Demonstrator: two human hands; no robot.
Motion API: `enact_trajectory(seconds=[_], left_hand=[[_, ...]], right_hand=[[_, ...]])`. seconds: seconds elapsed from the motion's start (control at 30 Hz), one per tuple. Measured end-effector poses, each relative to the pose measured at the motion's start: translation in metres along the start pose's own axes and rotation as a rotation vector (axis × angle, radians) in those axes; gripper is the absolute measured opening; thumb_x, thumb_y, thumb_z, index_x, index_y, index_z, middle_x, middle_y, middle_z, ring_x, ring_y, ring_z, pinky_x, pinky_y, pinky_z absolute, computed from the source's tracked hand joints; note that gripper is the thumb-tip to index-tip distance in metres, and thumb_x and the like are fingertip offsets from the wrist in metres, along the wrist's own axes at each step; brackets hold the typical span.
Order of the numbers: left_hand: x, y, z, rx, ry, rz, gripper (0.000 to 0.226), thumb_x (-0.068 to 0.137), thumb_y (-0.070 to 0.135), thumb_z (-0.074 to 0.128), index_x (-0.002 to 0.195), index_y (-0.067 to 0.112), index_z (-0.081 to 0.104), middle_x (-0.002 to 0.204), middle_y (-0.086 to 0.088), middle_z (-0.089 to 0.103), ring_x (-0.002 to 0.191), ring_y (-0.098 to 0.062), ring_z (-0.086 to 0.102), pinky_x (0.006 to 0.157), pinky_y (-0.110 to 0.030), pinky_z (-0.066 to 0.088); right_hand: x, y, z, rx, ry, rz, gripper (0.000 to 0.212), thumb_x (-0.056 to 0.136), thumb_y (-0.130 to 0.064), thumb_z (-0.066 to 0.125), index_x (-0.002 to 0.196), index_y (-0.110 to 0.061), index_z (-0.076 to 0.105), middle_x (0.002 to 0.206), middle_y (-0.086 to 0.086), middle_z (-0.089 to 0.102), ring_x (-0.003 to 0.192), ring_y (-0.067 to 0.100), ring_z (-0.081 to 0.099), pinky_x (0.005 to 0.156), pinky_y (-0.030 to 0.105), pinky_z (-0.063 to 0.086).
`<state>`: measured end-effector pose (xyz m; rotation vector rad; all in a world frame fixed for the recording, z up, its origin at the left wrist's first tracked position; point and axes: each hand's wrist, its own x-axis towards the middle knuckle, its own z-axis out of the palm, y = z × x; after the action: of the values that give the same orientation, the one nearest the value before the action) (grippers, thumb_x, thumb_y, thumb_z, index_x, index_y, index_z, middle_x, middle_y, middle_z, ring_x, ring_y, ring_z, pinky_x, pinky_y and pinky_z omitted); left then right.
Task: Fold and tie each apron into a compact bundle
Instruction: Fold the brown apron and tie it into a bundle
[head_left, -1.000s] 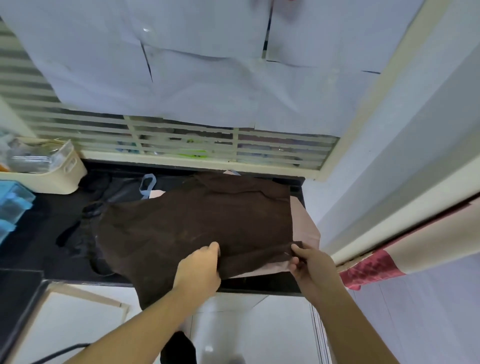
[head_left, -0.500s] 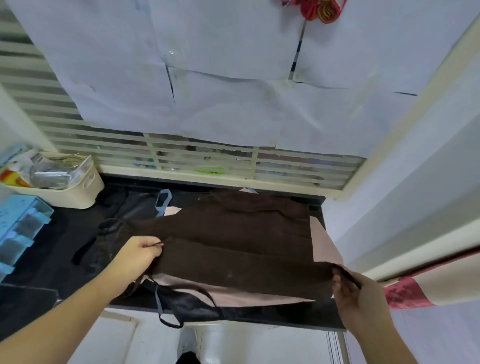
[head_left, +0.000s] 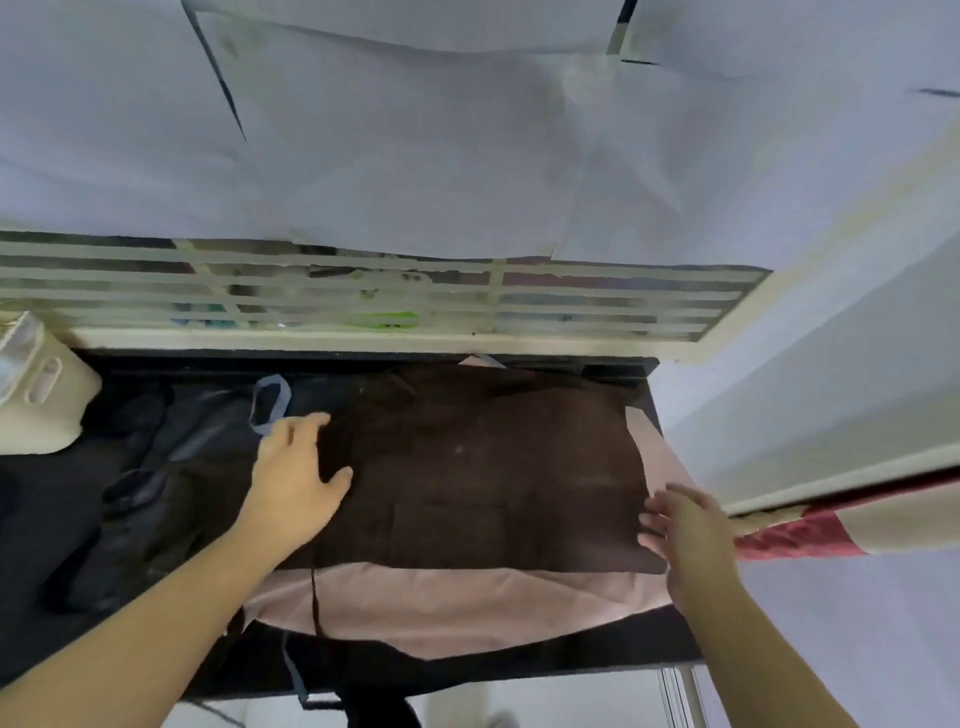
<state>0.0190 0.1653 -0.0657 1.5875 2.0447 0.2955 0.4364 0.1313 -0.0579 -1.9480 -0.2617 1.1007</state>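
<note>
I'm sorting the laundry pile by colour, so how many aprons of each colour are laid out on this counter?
Brown apron: 1, on top, left hand flat on it
Pink apron: 1, underneath
Black apron: 1, to the left, bunched, so this count is less certain
Total: 3

Dark worktop (head_left: 47, 499). Cream basket (head_left: 39, 405) at its left rear. Slatted window grille (head_left: 363, 291) behind; white paper sheets (head_left: 415, 156) above. Red-patterned cloth (head_left: 789, 535) at right.
</note>
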Motion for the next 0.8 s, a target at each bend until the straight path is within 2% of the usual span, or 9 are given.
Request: enact_trajectory(seconds=[0.1,0.2,0.27,0.33,0.43,0.53,0.6,0.7,0.8], left_hand=[[-0.024,-0.022,0.025,0.007,-0.073,-0.129,0.060,0.088,0.028,0.080,0.138,0.014,0.051,0.130,-0.006,0.050,0.115,-0.022,0.057,0.096,-0.036,0.053],[-0.035,-0.041,0.043,0.003,-0.215,-0.279,0.073,0.085,0.041,0.082,0.140,0.012,0.045,0.138,-0.010,0.046,0.118,-0.026,0.057,0.095,-0.037,0.052],[-0.035,-0.048,0.049,-0.020,-0.263,-0.304,0.075,0.083,0.046,0.083,0.139,0.012,0.045,0.138,-0.010,0.046,0.118,-0.026,0.058,0.096,-0.037,0.051],[-0.034,-0.053,0.050,-0.032,-0.273,-0.278,0.073,0.082,0.049,0.084,0.135,0.016,0.046,0.133,-0.006,0.048,0.117,-0.023,0.059,0.094,-0.036,0.052],[-0.032,-0.059,0.048,0.019,-0.350,-0.201,0.056,0.083,0.050,0.082,0.120,0.026,0.047,0.117,0.004,0.049,0.108,-0.015,0.059,0.087,-0.030,0.051],[-0.036,-0.068,0.046,0.134,-0.352,-0.144,0.021,0.094,0.033,0.072,0.095,0.020,0.055,0.096,0.003,0.057,0.085,-0.012,0.061,0.078,-0.033,0.054],[-0.042,-0.072,0.046,0.141,-0.328,-0.149,0.022,0.099,0.020,0.063,0.079,0.017,0.054,0.081,-0.002,0.061,0.074,-0.015,0.062,0.071,-0.035,0.054],[-0.050,-0.073,0.042,-0.008,-0.372,-0.301,0.023,0.098,0.007,0.056,0.075,0.014,0.054,0.076,-0.009,0.067,0.071,-0.021,0.065,0.064,-0.034,0.051],[-0.065,-0.072,0.030,-0.256,-0.530,-0.579,0.018,0.099,0.006,0.048,0.095,0.002,0.065,0.083,-0.017,0.078,0.085,-0.035,0.075,0.080,-0.045,0.060]], right_hand=[[-0.006,0.057,-0.005,-0.395,0.127,0.021,0.033,0.084,-0.014,0.070,0.114,-0.005,0.059,0.101,0.016,0.069,0.085,0.036,0.069,0.079,0.049,0.063],[-0.011,0.075,-0.003,-0.531,0.141,0.004,0.050,0.090,-0.022,0.076,0.131,-0.019,0.048,0.116,0.016,0.061,0.086,0.034,0.065,0.063,0.039,0.061],[-0.007,0.076,-0.002,-0.539,0.126,0.019,0.051,0.089,-0.024,0.077,0.132,-0.022,0.050,0.116,0.013,0.062,0.090,0.032,0.064,0.061,0.035,0.060],[0.003,0.077,-0.004,-0.484,0.124,0.151,0.045,0.087,-0.024,0.080,0.125,-0.014,0.058,0.113,0.013,0.066,0.094,0.034,0.066,0.068,0.039,0.063],[0.012,0.077,-0.011,-0.430,0.070,0.303,0.034,0.088,-0.022,0.081,0.112,-0.006,0.062,0.110,0.017,0.067,0.095,0.036,0.068,0.077,0.045,0.063],[0.010,0.072,-0.018,-0.393,0.041,0.298,0.024,0.096,-0.017,0.074,0.111,-0.003,0.060,0.105,0.020,0.071,0.092,0.037,0.072,0.079,0.050,0.064],[0.003,0.067,-0.027,-0.380,-0.007,0.260,0.021,0.099,-0.017,0.071,0.112,-0.004,0.061,0.102,0.019,0.074,0.087,0.037,0.076,0.083,0.053,0.064],[-0.008,0.058,-0.041,-0.338,-0.040,0.192,0.012,0.099,-0.010,0.069,0.108,-0.005,0.064,0.098,0.017,0.075,0.083,0.035,0.078,0.086,0.050,0.064],[-0.013,0.046,-0.062,-0.322,-0.057,0.141,0.009,0.097,0.000,0.066,0.106,0.000,0.064,0.092,0.020,0.070,0.076,0.032,0.071,0.078,0.042,0.061]])
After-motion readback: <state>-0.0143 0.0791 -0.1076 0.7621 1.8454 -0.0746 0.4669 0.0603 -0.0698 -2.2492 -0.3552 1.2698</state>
